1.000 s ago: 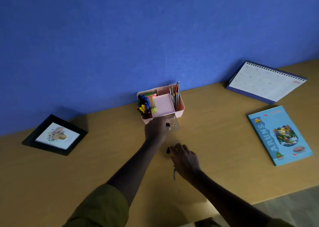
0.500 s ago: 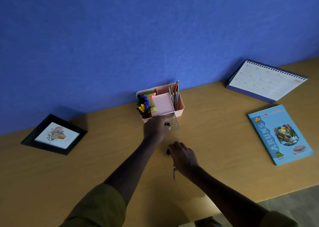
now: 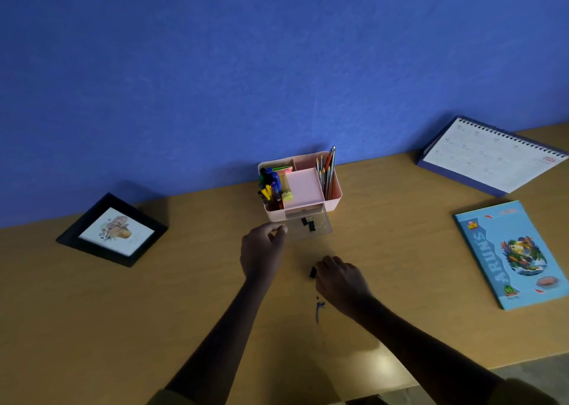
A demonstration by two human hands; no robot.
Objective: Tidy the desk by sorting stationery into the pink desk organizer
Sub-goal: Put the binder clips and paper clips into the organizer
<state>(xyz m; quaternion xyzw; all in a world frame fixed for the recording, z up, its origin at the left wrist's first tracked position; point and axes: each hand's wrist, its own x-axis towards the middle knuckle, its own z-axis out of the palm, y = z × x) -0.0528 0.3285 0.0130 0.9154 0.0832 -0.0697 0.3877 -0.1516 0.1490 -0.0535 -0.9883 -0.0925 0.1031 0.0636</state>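
The wooden tabletop [image 3: 400,250] runs along a blue wall. At its far right corner a spiral desk calendar [image 3: 492,155] stands against the wall, and nearer me along the right edge a light blue book [image 3: 511,253] lies flat. Towards the far left a black picture frame [image 3: 112,229] lies face up.

The pink desk organizer [image 3: 337,189] sits at the middle of the far edge, close to the wall. It has pens [image 3: 271,186] in its left compartment and pencils [image 3: 327,170] upright in its right one. Its clear drawer [image 3: 323,230] is pulled out towards me, with black clips [image 3: 309,224] lying in it.

My left hand [image 3: 261,250] is at the drawer's front left corner, fingers curled and fingertips at the edge. I cannot tell whether they grip it. My right hand [image 3: 341,281] is nearer me, low over the wood, its curled fingers pinching a black binder clip [image 3: 313,272]. A small blue ink mark [image 3: 319,307] shows on the wood just beside that wrist.
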